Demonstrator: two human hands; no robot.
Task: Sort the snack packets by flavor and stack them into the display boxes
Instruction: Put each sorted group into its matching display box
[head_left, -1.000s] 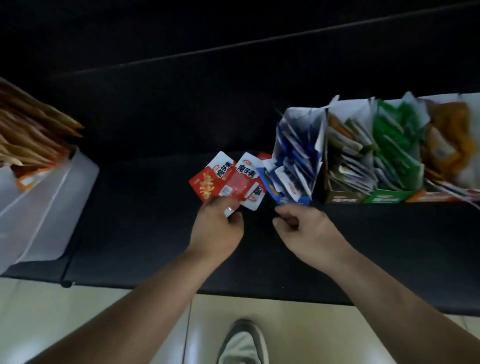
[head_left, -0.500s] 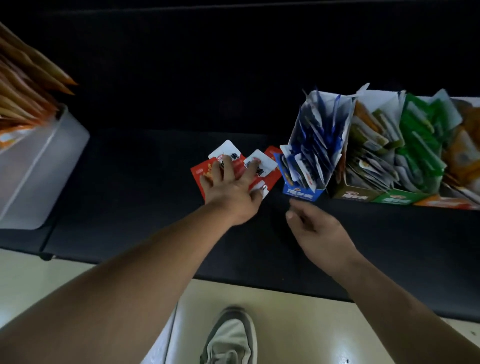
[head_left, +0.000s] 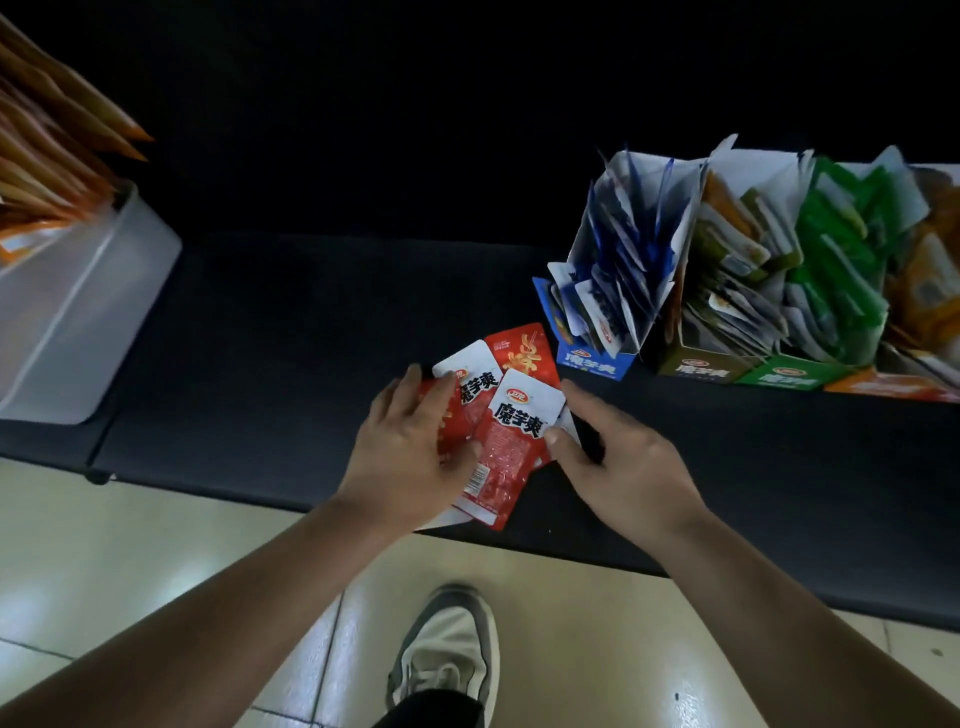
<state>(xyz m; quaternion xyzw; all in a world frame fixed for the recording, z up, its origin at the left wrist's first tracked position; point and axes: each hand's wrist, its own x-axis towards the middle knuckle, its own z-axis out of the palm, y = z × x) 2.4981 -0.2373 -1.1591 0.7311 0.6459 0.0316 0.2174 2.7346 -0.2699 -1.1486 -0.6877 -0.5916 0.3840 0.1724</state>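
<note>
- left hand: fingers curled over the left side of a fan of red packets, thumb pressed on the front one. It grips the stack.
- right hand: thumb and index finger on the right edge of the same fan, pinching it. The other fingers are curled underneath, mostly hidden.
- red packets: held between both hands, just off the front-left corner of the blue display box. White tops point toward the box, and the bottom ends hang over the table's near edge.
- At least three packets overlap in the fan; exact count is unclear. The rearmost one shows its plain red back, its corner almost touching the blue display box.
- blue display box: stands on the table, packed with blue-and-white packets standing upright and splayed.
- olive display box: touching the blue display box on its right, full of olive and orange-edged packets.
- green display box: next in the row, further right of the blue display box, stuffed with green packets.
- orange display box: last in the row, furthest right of the blue display box, cut off by the frame edge.
- white bin: well apart, far left of the blue display box, holding orange packets that stick up out of it.
- shoe: on the tiled floor, below the table edge.
</note>
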